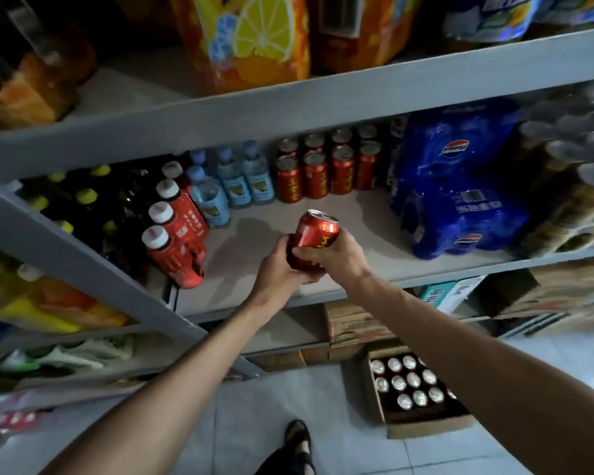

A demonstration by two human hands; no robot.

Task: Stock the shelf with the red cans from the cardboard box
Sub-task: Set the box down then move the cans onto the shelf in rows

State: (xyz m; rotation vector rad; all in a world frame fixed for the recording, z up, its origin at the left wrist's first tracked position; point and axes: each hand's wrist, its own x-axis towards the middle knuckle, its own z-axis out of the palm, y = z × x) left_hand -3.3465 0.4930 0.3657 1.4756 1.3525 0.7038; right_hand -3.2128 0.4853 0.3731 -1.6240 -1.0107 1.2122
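My right hand (340, 255) grips a red can (318, 231), tilted with its silver top facing the back of the shelf. My left hand (280, 265) curls round a second, darker red can (294, 255), pressed against the first and mostly hidden. Both hands hover just above the front of the grey middle shelf (254, 241). Several matching red cans (323, 173) stand in rows at the back of that shelf. On the floor at the lower right sits the open cardboard box (426, 428), with several cans (407, 382) upright in it.
Red bottles with white caps (179, 241) and small blue water bottles (234, 180) fill the shelf's left side. A blue wrapped soda pack (460, 186) takes up the right. Cartons (354, 323) lie under the shelf. My shoe (297, 437) is on the tiled floor.
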